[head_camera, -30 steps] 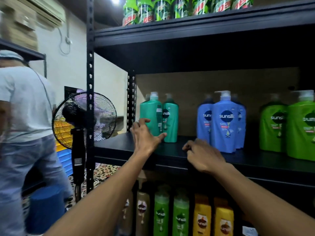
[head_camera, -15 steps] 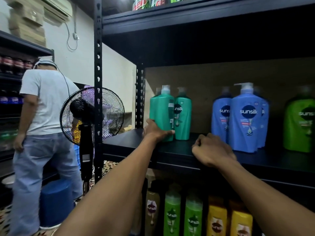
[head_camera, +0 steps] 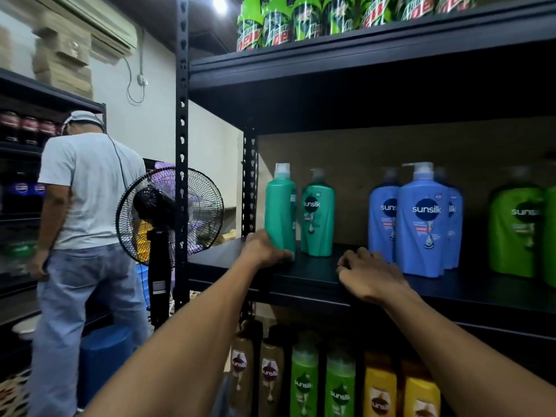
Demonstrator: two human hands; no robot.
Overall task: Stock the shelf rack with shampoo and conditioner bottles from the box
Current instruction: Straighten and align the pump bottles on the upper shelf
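Note:
On the black rack's middle shelf [head_camera: 307, 276] stand two teal Sunsilk bottles. My left hand [head_camera: 261, 249] wraps the base of the front teal bottle [head_camera: 280, 206], which is turned sideways with its label away from me. The second teal bottle [head_camera: 318, 215] stands just right of it, label forward. My right hand [head_camera: 368, 275] rests on the shelf with its fingers curled and nothing in it, left of the blue Sunsilk pump bottles [head_camera: 421, 221]. Green Sunsilk bottles [head_camera: 517, 224] stand at the far right. The box is out of view.
The lower shelf holds brown, green and yellow Sunsilk bottles [head_camera: 340, 386]. Green soda bottles [head_camera: 301, 19] line the top shelf. A black standing fan [head_camera: 165, 212] is beside the rack's left post. A person in a grey shirt [head_camera: 87, 206] stands at another rack to the left.
My left hand has closed around the base of the front teal bottle, which now faces sideways. My right hand has stayed on the shelf. The view has shifted slightly.

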